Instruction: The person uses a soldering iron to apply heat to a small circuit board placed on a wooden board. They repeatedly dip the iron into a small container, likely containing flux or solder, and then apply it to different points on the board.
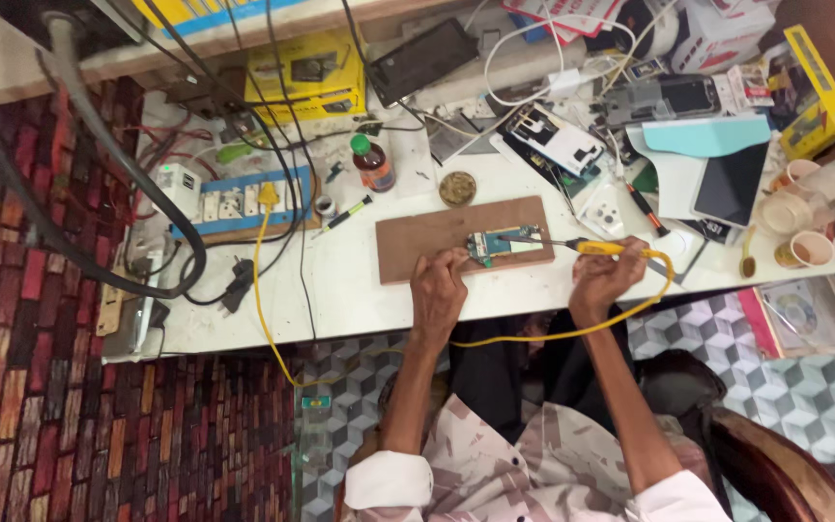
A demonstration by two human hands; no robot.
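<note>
On the white worktable, a flat rectangular brown wooden board lies close to the near edge, and a small teal-and-white circuit board rests on the board's right half. The left hand reaches over the near edge, its fingers curled together and pressing down on the wooden board just at the circuit board's left end. The right hand is wrapped around the yellow-handled soldering iron, fingers closed around the handle; the iron's thin metal tip points left and sits over the circuit board, though whether it touches cannot be told. A yellow cable runs from the iron's handle, loops down past the near edge and climbs back to a blue-and-white power strip near the table's left end. Beyond the wooden board, toward the far edge, stand a small round brass-coloured tin and a dark brown bottle with a green cap. Toward the right corner sit paper cups and a dark tablet.
</note>
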